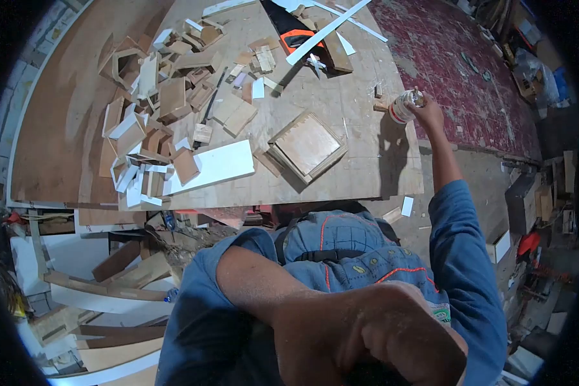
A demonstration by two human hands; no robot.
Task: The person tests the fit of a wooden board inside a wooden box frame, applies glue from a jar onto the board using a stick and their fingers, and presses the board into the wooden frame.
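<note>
At the table's right edge, my right hand (pixel 426 110) has its fingers closed around the top of a bottle (pixel 402 107) with a clear upper part and a red-and-white label. Small wooden pieces (pixel 381 107) lie just left of it. My left hand (pixel 392 334) is raised very close to the camera, its forearm crossing my body. Its fingers look curled and dark, and whatever they may hold is hidden. A square wooden piece (pixel 307 145) with a pale top and raised edges rests on the table (pixel 341 183) between the bottle and the scattered offcuts.
Many small wooden frames and blocks (pixel 174 100) are piled on the left half of the table, beside a white board (pixel 222 168). An orange-and-black handsaw (pixel 296 38) and white strips (pixel 328 32) lie at the back. Wood scraps (pixel 109 283) crowd the floor at left.
</note>
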